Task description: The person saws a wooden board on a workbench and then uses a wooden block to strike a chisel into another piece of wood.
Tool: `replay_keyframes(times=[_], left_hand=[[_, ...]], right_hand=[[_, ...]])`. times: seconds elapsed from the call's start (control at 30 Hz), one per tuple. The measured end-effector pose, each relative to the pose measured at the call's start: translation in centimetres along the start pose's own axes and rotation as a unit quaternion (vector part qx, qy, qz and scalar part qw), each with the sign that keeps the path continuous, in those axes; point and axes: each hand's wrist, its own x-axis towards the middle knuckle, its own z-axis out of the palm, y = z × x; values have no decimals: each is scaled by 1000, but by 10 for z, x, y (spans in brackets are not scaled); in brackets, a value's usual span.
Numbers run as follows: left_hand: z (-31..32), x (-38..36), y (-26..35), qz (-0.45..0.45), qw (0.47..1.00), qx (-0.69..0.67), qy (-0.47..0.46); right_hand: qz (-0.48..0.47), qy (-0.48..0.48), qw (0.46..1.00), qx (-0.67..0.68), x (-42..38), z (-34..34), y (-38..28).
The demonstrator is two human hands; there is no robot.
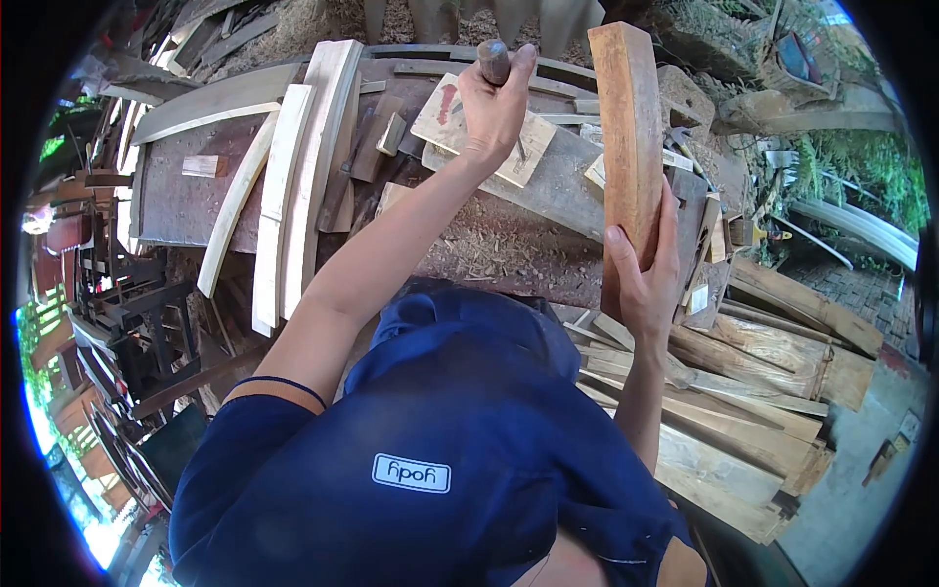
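My left hand [492, 115] is wrapped round a short, dark, rounded wooden handle [494, 61], above a pale board [445, 115] with a red mark. The rest of that tool is mostly hidden by the hand. At the right, my right hand [648, 279] grips the near end of a long, thick reddish-brown wooden piece [629, 127]. Its thumb lies on the left side and its fingers are on the right. The piece extends away from me over the bench's right part.
Long pale strips [318, 166] lie across the left of the workbench [186, 220]. Shavings [489, 240] cover its near part. A hammer [680, 142] lies beyond the brown piece, and a brush [743, 233] is at the right edge. Stacked planks [743, 430] fill the lower right.
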Motion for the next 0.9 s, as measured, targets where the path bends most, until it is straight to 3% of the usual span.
replay_keyframes(times=[0.17,0.27,0.53,0.63,0.7,0.8,0.9], left_hand=[[1,-8,14,8,994,105,11],[7,-10,8,34,998,48,29],[14,-19,6,82,992,73,63],[19,-25,7,83,991,86,63],[25,-30,2,91,992,77,49],[40,-44,0,97,995,-22,14],[37,-49,-7,135,990,25,-1]], right_hand=[[2,-2,1000,-4,0,1,1],[-1,-5,1000,-12,1,1,1],[-18,-19,1000,-18,12,-3,-11],[-77,-17,997,-8,27,-9,-31],[-200,27,979,8,35,-13,-51],[-195,13,980,19,38,-13,-78],[-103,-92,990,-34,40,-12,-73]])
